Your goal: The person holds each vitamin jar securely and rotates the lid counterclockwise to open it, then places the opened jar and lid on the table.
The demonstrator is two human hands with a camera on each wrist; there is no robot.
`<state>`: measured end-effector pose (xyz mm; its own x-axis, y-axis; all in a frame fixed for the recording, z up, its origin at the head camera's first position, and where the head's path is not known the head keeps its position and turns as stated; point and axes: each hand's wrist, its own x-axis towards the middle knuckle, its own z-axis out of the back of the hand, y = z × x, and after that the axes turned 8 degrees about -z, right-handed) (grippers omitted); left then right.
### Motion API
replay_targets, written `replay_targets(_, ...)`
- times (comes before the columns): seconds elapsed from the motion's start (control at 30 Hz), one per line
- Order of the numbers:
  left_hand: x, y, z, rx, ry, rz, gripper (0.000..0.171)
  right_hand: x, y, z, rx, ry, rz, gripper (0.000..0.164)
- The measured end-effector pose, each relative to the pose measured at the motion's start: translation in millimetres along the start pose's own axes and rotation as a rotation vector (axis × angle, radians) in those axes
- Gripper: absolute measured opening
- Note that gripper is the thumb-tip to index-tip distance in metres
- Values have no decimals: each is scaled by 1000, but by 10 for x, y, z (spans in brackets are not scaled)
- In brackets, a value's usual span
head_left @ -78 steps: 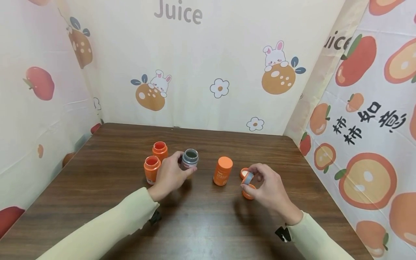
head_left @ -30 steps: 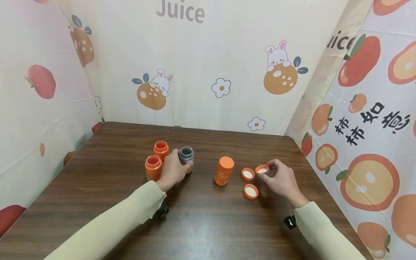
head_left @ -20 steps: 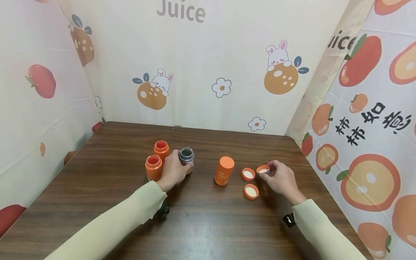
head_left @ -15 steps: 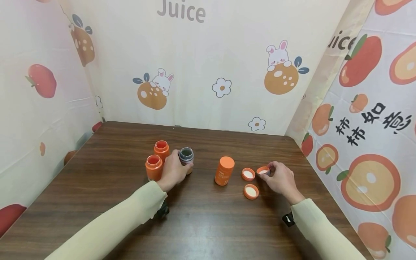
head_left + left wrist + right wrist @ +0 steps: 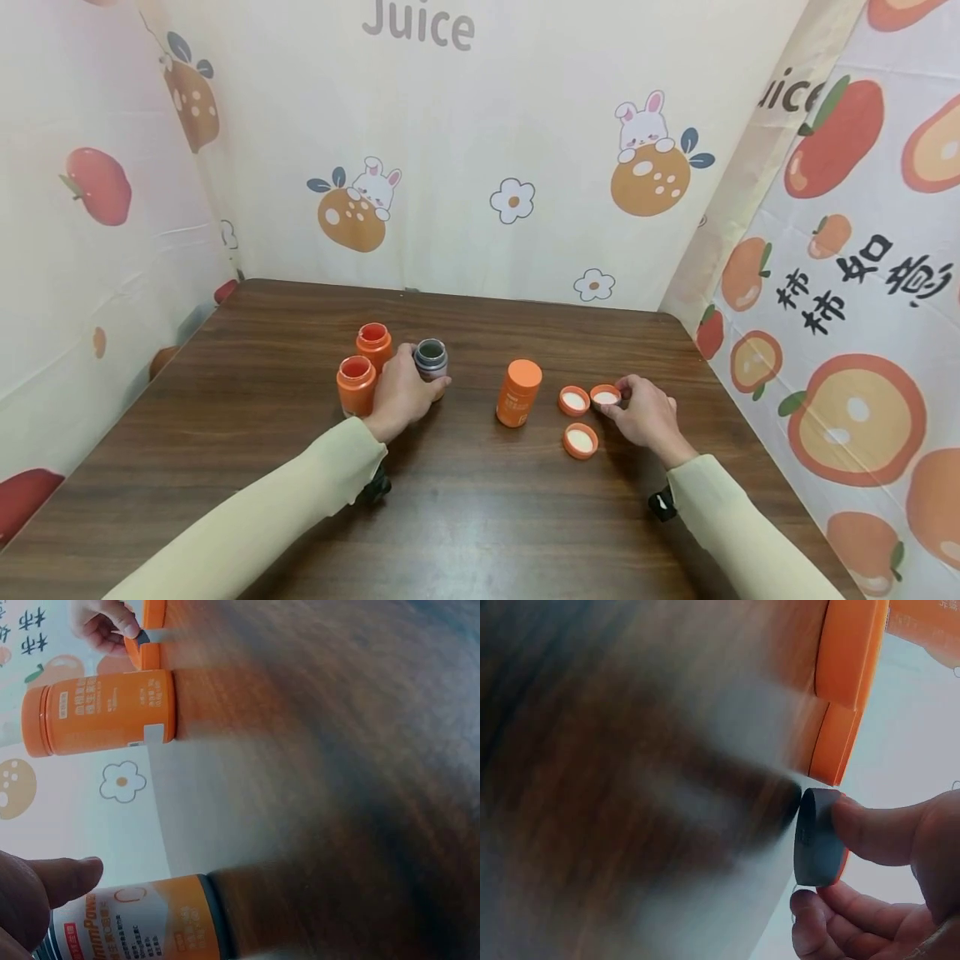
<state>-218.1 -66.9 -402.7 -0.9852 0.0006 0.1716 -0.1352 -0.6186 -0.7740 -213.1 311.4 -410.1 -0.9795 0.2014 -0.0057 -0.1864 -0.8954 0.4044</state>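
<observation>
My left hand (image 5: 403, 393) is around an open grey jar (image 5: 431, 358) standing on the table. In the left wrist view its thumb is straight and looks slightly lifted from the jar's printed side; the other fingers are hidden. At the right, my right hand (image 5: 649, 414) pinches a grey jar cap (image 5: 817, 836) with an orange rim between thumb and fingers. That cap lies with its white inside up, close to one orange cap (image 5: 574, 401); another orange cap (image 5: 581, 441) lies nearer me. Two open orange jars (image 5: 356, 385) stand just left of my left hand.
A capped orange jar (image 5: 518, 393) stands upright between the hands. All rests on a dark wooden table (image 5: 480, 517). Behind it hangs a fruit-printed cloth (image 5: 450, 125), with more printed cloth at both sides.
Since the oldest frame, the grey jar was set down on the table and the grey cap was turned inside up and lowered right of the orange caps. My left thumb has just shifted slightly outward.
</observation>
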Motion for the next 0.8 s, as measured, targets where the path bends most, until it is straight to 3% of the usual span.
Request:
replay_targets(0.17, -24, -14, -29, 1, -32, -18, 80, 6, -4, -13, -35, 32, -34, 43)
replay_targets(0.37, -29, -51, -39, 27, -80, -42, 92, 4, -15, -46, -55, 37, -12, 41)
replay_targets(0.6, -81, -89, -52, 62, -98, -120, 98, -25, -13, -50, -79, 73, 15, 58)
replay_targets(0.8, -113, -114, -51, 109, -131, -204, 99, -85, 39, -26, -71, 40, 36, 63)
